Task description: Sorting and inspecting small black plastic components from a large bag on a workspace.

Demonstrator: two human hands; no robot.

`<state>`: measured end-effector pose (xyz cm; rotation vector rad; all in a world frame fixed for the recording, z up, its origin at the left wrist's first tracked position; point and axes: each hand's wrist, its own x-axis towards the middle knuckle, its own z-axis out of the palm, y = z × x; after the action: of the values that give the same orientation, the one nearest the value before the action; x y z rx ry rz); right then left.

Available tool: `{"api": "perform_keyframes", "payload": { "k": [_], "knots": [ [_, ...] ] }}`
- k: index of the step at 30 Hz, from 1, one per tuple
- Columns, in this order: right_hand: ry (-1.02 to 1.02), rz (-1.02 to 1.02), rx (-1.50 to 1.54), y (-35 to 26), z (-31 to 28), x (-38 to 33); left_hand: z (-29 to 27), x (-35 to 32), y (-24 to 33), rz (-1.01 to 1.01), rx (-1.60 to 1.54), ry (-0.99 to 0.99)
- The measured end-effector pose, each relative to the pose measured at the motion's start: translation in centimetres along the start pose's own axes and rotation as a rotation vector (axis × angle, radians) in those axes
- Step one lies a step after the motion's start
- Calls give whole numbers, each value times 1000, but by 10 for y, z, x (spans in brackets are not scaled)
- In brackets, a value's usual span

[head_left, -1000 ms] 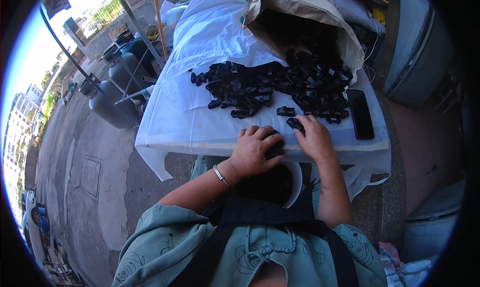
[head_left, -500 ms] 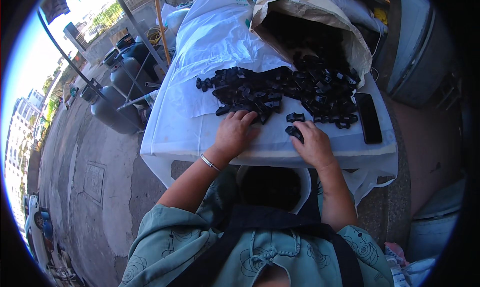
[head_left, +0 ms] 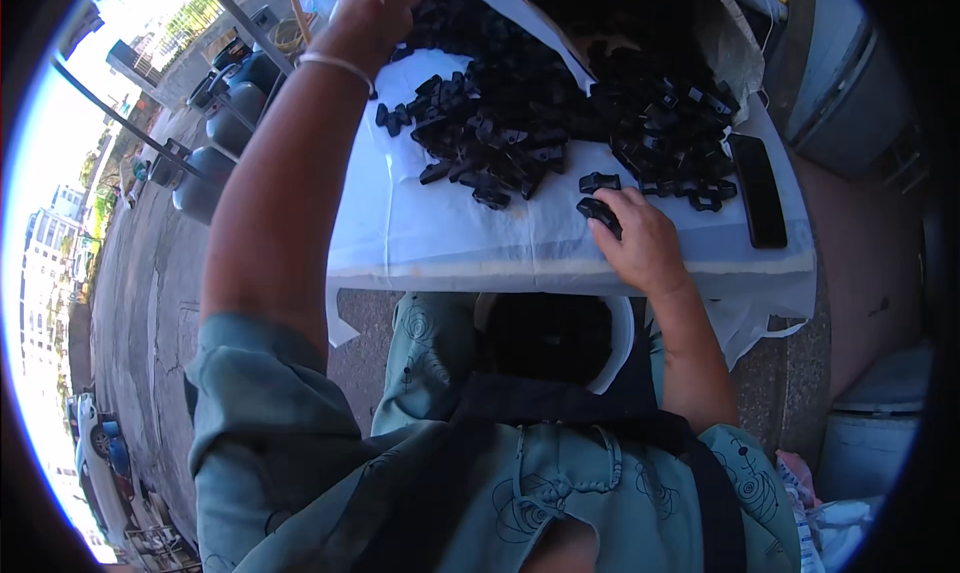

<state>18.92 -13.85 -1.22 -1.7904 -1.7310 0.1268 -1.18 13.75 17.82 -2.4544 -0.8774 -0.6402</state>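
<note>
The right hand [head_left: 645,241] rests palm down near the front edge of a table draped in smooth white cloth [head_left: 480,235], its fingers curled around a small black plastic clip [head_left: 598,213] that lies on the cloth under the fingertips. Just beyond it, a second loose clip [head_left: 600,182] of the same matte, angular shape sits alone on the cloth. The left hand [head_left: 375,8] is stretched far out to the back left of the table, a thin pale bangle [head_left: 338,66] on its wrist; its fingers are closed at the top edge of the view, near the far side of the heap, but what they grip cannot be told.

A wide, jumbled heap of black plastic clips [head_left: 520,123] covers the middle and back of the cloth, the pieces short, blocky and notched, dull rather than glossy. More of them spill from a crumpled pale sack [head_left: 735,33] lying open at the back right corner. A flat, long black rectangular slab [head_left: 757,188] with a glossy face lies by the right edge. Below the front edge, in the person's lap, a round white-rimmed bowl [head_left: 618,348] holds a dark mass. The person's sleeves are soft green fabric with a printed line pattern
</note>
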Motion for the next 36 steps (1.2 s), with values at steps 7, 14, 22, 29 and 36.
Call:
{"api": "perform_keyframes", "payload": {
  "k": [7, 14, 22, 29, 36],
  "knots": [
    [16, -1, -13, -4, -2, 2, -26, 12, -8, 165, -383, 176],
    [-20, 52, -17, -4, -3, -1, 11, -44, 37, -416, -1314, -28],
    [-6, 23, -20, -1, -3, -2, 43, -157, 85, -98, -501, 29],
    [-31, 40, -11, -8, -8, -2, 40, -201, 135, -94, -627, -64],
    [83, 63, 71, -5, -4, 1, 46, -190, 165, -83, -452, -116]
  ]
}}
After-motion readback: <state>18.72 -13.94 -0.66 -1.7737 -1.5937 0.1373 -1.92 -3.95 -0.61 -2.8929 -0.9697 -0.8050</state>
